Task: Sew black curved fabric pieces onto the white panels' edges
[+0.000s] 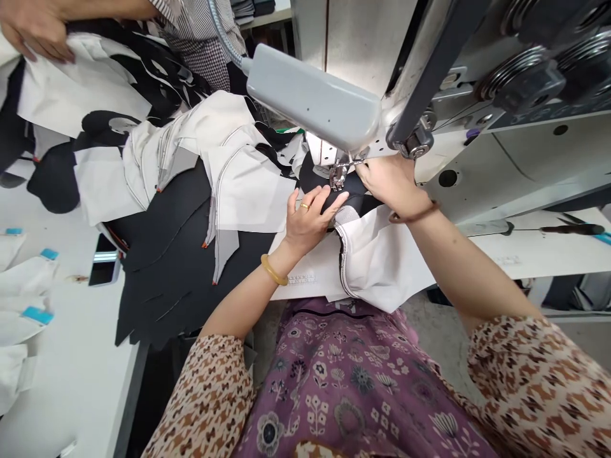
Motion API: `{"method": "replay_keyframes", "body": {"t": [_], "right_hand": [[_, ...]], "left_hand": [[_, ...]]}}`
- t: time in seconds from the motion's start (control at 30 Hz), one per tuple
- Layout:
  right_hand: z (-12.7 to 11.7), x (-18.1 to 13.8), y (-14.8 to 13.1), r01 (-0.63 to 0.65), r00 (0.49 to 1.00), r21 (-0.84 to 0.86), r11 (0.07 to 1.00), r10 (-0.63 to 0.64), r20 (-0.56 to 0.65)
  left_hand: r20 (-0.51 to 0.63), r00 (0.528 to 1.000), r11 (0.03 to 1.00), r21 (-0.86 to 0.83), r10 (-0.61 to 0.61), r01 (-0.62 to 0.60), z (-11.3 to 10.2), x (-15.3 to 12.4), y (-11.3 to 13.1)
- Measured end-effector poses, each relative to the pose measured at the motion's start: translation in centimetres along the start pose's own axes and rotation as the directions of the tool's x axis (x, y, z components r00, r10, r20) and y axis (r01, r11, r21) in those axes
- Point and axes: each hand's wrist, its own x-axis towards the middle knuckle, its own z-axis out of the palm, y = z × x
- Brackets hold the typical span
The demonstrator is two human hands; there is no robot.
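Observation:
A white and black fabric piece (377, 261) lies under the presser foot (338, 173) of a grey sewing machine (477, 127). My left hand (310, 219), with a gold ring and a yellow bangle, lies on the dark part of the piece just left of the foot, fingers spread flat. My right hand (389, 181) rests on the fabric right beside the foot, fingers curled and pressing on the piece near the needle. The needle itself is hidden by the foot and my fingers.
A heap of cut white and black fabric pieces (191, 165) covers the white table (71, 381) to the left. A phone (104, 261) lies half under it. White pieces with blue tags (28, 299) sit at the far left. Another person's hand (35, 28) reaches in top left. The lamp (310, 95) overhangs.

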Motion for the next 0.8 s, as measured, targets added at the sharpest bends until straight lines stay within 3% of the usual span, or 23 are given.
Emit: {"method": "replay_keyframes", "body": {"t": [0.07, 0.13, 0.23, 0.3, 0.37, 0.47, 0.53, 0.6, 0.67, 0.73, 0.8], "right_hand": [[-1.9, -4.0, -1.5, -0.008, 0.997, 0.122, 0.993, 0.016, -0.07], [-2.5, -8.1, -3.4, 0.157, 0.985, 0.287, 0.945, -0.127, -0.119], [-1.0, -12.5, -6.6, 0.104, 0.959, 0.246, 0.964, -0.031, -0.282], [0.6, -13.6, -8.3, -0.006, 0.943, 0.218, 0.976, 0.078, -0.324], [1.6, -13.7, -8.9, -0.039, 0.93, 0.189, 0.981, 0.105, -0.353], [0.8, -13.1, -7.5, 0.109, 0.923, 0.112, 0.988, -0.059, -0.379], [-0.8, -12.6, -5.4, 0.314, 0.909, 0.068, 0.947, -0.279, -0.308], [-2.8, -11.9, -3.5, 0.467, 0.877, 0.053, 0.883, -0.454, -0.154], [-4.6, -11.1, -2.4, 0.49, 0.87, 0.024, 0.872, -0.49, 0.044], [-5.8, -10.3, -2.4, 0.461, 0.867, -0.037, 0.886, -0.442, 0.229], [-6.4, -9.7, -2.7, 0.467, 0.85, -0.075, 0.881, -0.424, 0.312]], "left_hand": [[0.016, 1.0, 1.0, 0.006, -0.008, 0.008, -0.3, 0.0, 0.2], [0.032, 0.999, 1.0, 0.023, -0.007, 0.006, -0.4, 0.0, 0.4], [0.046, 0.999, 0.999, 0.049, -0.019, 0.017, -0.3, -0.1, 0.7], [0.037, 0.999, 0.997, 0.065, -0.031, 0.029, -0.2, -0.2, 0.7], [0.025, 0.999, 0.997, 0.077, -0.03, 0.028, -0.2, -0.2, 0.6], [0.045, 0.999, 0.998, 0.064, 0.001, -0.004, -0.5, -0.1, 0.3], [0.067, 0.997, 0.999, 0.028, 0.031, -0.033, -0.6, 0.1, 0.1], [0.058, 0.996, 0.998, -0.012, 0.066, -0.065, -0.6, 0.5, -0.1], [0.04, 0.992, 0.991, -0.065, 0.119, -0.116, -0.6, 0.8, -0.4], [0.042, 0.98, 0.974, -0.122, 0.196, -0.19, -0.7, 1.1, -0.6], [0.064, 0.961, 0.953, -0.162, 0.267, -0.255, -1.1, 1.2, -0.9]]}}
